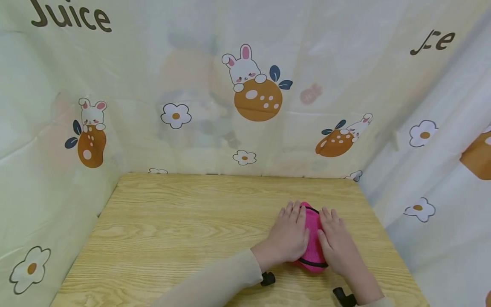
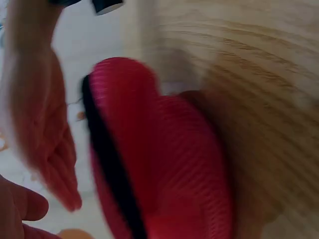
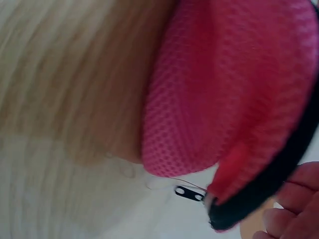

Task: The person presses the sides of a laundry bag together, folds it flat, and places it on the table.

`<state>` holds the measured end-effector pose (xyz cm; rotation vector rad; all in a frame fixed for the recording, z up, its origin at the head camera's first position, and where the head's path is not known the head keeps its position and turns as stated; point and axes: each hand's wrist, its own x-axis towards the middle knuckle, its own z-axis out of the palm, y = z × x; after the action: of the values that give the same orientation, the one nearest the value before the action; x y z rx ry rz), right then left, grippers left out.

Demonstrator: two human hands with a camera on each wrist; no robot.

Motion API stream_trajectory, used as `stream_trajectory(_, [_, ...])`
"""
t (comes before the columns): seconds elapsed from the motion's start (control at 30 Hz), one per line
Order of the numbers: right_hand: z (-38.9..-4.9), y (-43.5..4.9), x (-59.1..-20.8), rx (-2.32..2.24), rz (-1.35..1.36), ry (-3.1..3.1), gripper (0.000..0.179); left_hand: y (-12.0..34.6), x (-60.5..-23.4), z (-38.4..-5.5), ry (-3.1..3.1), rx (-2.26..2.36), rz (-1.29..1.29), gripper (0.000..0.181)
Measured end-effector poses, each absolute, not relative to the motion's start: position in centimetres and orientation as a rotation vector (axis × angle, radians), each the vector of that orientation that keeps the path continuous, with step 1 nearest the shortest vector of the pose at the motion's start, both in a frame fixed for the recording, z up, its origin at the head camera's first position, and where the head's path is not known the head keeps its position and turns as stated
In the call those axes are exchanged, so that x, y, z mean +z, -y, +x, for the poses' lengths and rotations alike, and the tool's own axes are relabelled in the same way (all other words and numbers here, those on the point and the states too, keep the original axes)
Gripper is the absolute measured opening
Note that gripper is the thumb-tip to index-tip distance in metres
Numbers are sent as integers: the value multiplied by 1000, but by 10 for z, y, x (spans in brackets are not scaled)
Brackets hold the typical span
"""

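A pink mesh pouch (image 1: 314, 238) with black edging lies toward the right of the wooden table. My left hand (image 1: 289, 234) rests on its left side, fingers straight and pointing away from me. Along its right edge lies my right hand (image 1: 339, 245), fingers extended too. The left wrist view shows the pouch (image 2: 174, 149) close up and blurred, with the right hand (image 2: 37, 109) beyond it. A small black zipper pull (image 3: 188, 193) hangs at the end of the dark edging in the right wrist view, near some fingertips (image 3: 294, 209).
The wooden table (image 1: 172, 226) spreads mostly to the left of the hands. Curtains printed with rabbits and flowers (image 1: 176, 116) hang behind and on both sides. A black camera mount (image 1: 267, 279) sits at the left wrist and another mount (image 1: 344, 296) at the right.
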<state>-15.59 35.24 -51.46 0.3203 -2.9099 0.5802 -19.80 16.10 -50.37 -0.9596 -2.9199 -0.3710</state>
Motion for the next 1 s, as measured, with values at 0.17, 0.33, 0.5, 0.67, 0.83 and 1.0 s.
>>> stream_trajectory(0.17, [-162, -350, -527, 444, 347, 2982, 60, -172, -517, -197, 2954, -238, -991, 64])
stream_trajectory(0.33, [-162, -348, -534, 392, 361, 3008, 60, -176, -528, -195, 3007, -216, -1001, 64])
stream_trajectory(0.5, [-162, -346, -537, 384, 353, 3030, 60, -176, -531, -197, 3023, -211, -988, 63])
stream_trajectory(0.67, [-163, -345, -542, 390, 350, 3039, 60, -175, -534, -197, 3029, -205, -978, 63])
stream_trajectory(0.83, [-162, -344, -547, 391, 349, 3036, 58, -175, -539, -194, 3038, -189, -974, 63])
stream_trajectory(1.0, [-161, -342, -549, 402, 346, 3050, 58, -175, -542, -193, 3051, -162, -975, 63])
